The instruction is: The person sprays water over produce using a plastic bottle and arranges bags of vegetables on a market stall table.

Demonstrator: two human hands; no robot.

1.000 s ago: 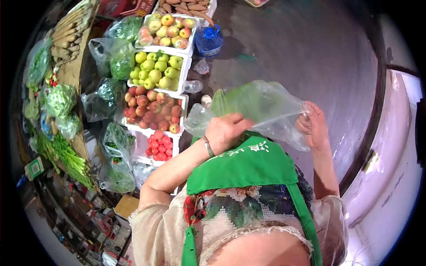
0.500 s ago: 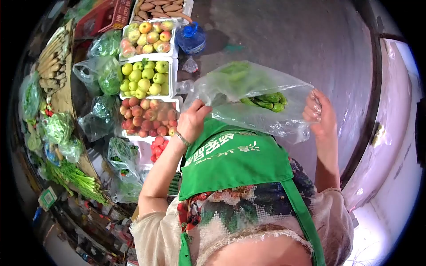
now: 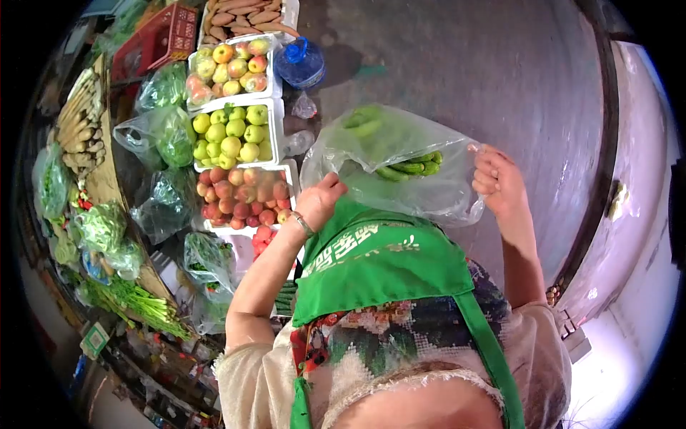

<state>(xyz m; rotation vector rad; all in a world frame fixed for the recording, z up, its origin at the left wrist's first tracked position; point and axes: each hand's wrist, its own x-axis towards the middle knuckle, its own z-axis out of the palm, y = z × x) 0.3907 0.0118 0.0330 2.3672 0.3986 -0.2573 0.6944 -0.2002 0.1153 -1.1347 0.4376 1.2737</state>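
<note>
A clear plastic bag (image 3: 429,196) is stretched between my two hands, in front of the green apron (image 3: 379,264). Long green vegetables (image 3: 414,168) show through it, their stalk ends toward the right and paler green parts blurred by the plastic at the upper left. My left hand (image 3: 319,203) pinches the bag's left edge, close to the apron's top. The right end of the bag is gathered in my right hand (image 3: 498,180), its fingers curled round the plastic.
White foam boxes on the left hold peaches (image 3: 243,196), green apples (image 3: 232,132), red-yellow apples (image 3: 232,66) and long brown roots (image 3: 246,14). Beside them stands a blue water jug (image 3: 301,64). Further left are bagged greens (image 3: 175,136) and a red crate (image 3: 153,46).
My left hand has moved left from the bag's middle to its edge, spreading the bag wider. The stalks inside now show. The view has shifted, with the boxes further left.
</note>
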